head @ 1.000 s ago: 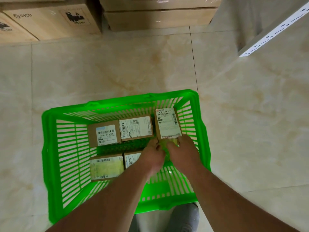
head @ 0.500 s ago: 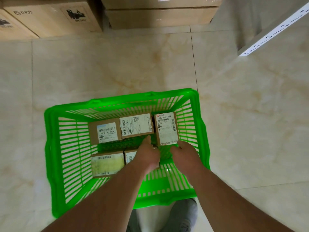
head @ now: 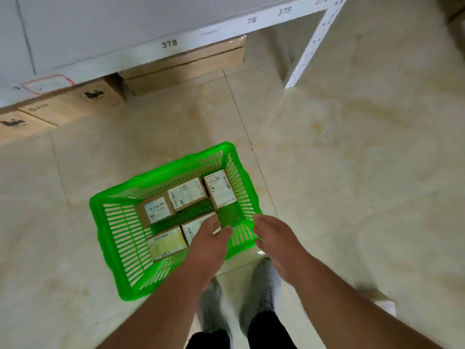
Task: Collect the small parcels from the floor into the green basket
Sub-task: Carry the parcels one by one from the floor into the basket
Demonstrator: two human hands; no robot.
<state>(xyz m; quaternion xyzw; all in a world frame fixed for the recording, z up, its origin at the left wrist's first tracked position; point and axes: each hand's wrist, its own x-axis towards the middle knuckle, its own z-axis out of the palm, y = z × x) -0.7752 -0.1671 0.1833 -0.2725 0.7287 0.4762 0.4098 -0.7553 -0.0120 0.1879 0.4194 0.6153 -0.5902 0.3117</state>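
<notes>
The green basket (head: 110, 238) stands on the tiled floor in front of my feet. Several small cardboard parcels with white labels lie flat inside it: one at the back right (head: 220, 190), one at the back middle (head: 186, 193), one at the back left (head: 156, 211), one at the front left (head: 166, 244) and one partly hidden under my left hand. My left hand (head: 210, 238) hovers over the basket's near right part, fingers relaxed, holding nothing. My right hand (head: 273, 234) hangs just outside the basket's right rim, fingers loose and empty.
Large cardboard boxes (head: 63, 107) sit on the floor under a white numbered shelf (head: 171, 44) at the back. A white perforated shelf post (head: 309, 46) comes down at the upper right. My grey shoes (head: 259, 293) stand just behind the basket.
Both hands have let go of the back right parcel and drawn back and up out of the basket. The view has risen and tilted, so the basket looks smaller and the shelf appears.
</notes>
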